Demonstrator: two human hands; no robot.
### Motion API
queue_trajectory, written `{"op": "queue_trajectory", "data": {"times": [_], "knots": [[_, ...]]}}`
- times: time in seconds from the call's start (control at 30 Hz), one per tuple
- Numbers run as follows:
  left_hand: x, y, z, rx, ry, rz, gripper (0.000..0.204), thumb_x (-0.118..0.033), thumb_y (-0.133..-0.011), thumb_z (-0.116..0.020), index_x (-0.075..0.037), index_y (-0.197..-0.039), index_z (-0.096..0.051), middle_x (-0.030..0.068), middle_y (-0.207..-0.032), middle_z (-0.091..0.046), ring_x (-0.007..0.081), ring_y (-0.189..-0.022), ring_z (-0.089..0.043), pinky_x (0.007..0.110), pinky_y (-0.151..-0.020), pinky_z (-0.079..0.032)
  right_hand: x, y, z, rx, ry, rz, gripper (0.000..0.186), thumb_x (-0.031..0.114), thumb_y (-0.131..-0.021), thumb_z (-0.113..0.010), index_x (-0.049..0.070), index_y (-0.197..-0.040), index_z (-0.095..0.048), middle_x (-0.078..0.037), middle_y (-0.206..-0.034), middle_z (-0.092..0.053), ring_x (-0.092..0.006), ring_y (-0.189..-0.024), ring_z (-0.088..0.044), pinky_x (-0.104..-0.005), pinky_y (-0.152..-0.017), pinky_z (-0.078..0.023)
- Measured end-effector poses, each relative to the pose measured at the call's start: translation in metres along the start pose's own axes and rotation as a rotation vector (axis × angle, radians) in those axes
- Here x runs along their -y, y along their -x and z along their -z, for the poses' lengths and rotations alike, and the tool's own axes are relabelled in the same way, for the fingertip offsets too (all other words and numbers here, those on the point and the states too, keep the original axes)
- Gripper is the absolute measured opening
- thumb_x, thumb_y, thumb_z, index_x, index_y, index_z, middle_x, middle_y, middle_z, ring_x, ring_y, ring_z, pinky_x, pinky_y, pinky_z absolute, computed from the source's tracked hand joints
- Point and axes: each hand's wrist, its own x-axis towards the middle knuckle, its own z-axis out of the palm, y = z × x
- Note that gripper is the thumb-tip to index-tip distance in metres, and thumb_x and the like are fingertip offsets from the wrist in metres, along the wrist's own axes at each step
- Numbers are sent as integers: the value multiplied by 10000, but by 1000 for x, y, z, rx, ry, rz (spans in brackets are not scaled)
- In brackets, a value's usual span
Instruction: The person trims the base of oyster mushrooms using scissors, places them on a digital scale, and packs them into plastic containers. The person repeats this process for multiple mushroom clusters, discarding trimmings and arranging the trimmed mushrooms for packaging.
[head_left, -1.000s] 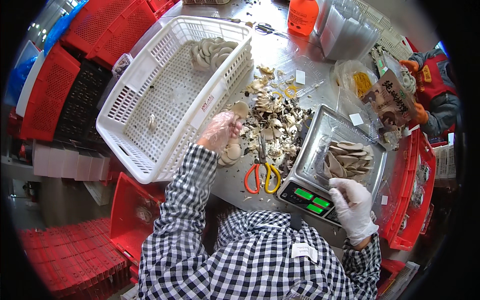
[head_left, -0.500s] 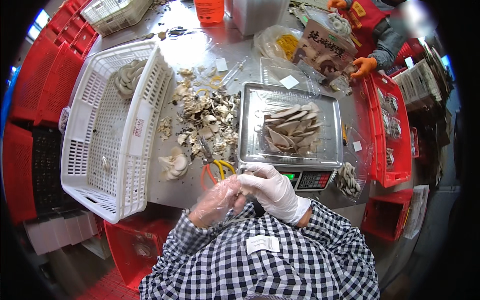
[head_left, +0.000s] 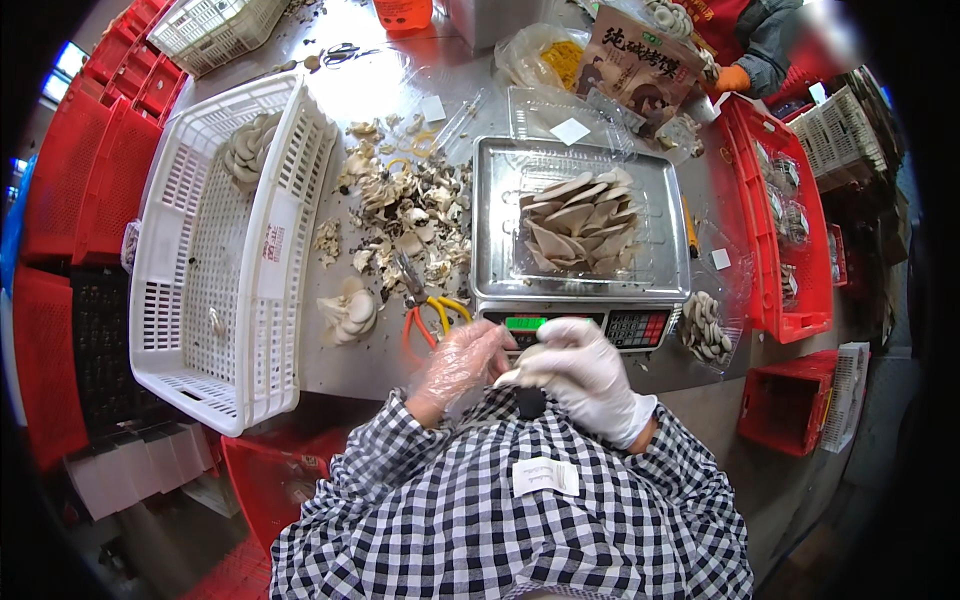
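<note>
My left hand [head_left: 465, 362], in a clear plastic glove, has its fingers closed in front of the scale; what they hold, if anything, is hidden. Beside it, my right hand [head_left: 592, 385] in a white glove curls around a small pale piece, apparently mushroom. Just beyond, a digital scale [head_left: 484, 262] with a lit green display bears a clear plastic tray of fanned oyster mushrooms [head_left: 580, 222]. Scissors [head_left: 434, 312] with red and yellow handles lie left of the scale, near a loose mushroom cluster [head_left: 347, 311].
A white basket [head_left: 276, 330] with a mushroom cluster [head_left: 250, 150] stands at left. Mushroom trimmings [head_left: 415, 215] litter the steel table. Packed mushrooms [head_left: 705, 328] lie right of the scale, near a red crate [head_left: 805, 322] of packs. A co-worker's orange-gloved hand [head_left: 733, 79] shows at far right.
My hands have moved apart slightly, my right hand shifting right and down. The scale's green display is now more exposed. The whole view has shifted a little; the co-worker's hand has moved up.
</note>
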Motion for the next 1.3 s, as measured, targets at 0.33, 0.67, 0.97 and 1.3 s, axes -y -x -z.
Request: {"op": "queue_trajectory", "data": {"times": [0.33, 0.67, 0.97, 1.3], "knots": [[-37, 34, -30, -117, -581, -601, 217, -207, -949, -718, -18, -1048, -679, 127, -986, -690, 251, -877, -698, 344, -728, -577, -2, 14, 6, -11, -324, -462, 153, 39, -962, -689, 29, -1115, -690, -57, -1077, -662, -152, -1015, -672, -294, -919, -551], [-13, 29, -1, -297, -561, -371, 294, -210, -989, -684, -5, -790, -617, 72, -673, -533, 176, -598, -466, 343, -571, -403, 29, -42, 78, -183, 719, -9, 234, -11, -888, -705, 70, -1100, -648, -115, -992, -719, -245, -935, -732, -353, -764, -588], [-9, 27, 0, -296, -475, -340, 230, -225, -999, -669, -14, -910, -651, 27, -725, -575, 108, -653, -508, 295, -618, -449, -8, -66, 72, 35, 1137, -33, 264, 93, -863, -659, 121, -1118, -598, -117, -1025, -634, -337, -853, -661, -455, -722, -531], [-14, 36, 48, -678, -90, -404, 149, -144, -1042, -590, -39, -942, -621, -21, -779, -569, 60, -689, -515, 222, -627, -430, 15, -26, 92, -231, 852, -166, 484, 21, -869, -691, 118, -1333, -595, -112, -1192, -652, -288, -946, -694, -358, -786, -563]]}}
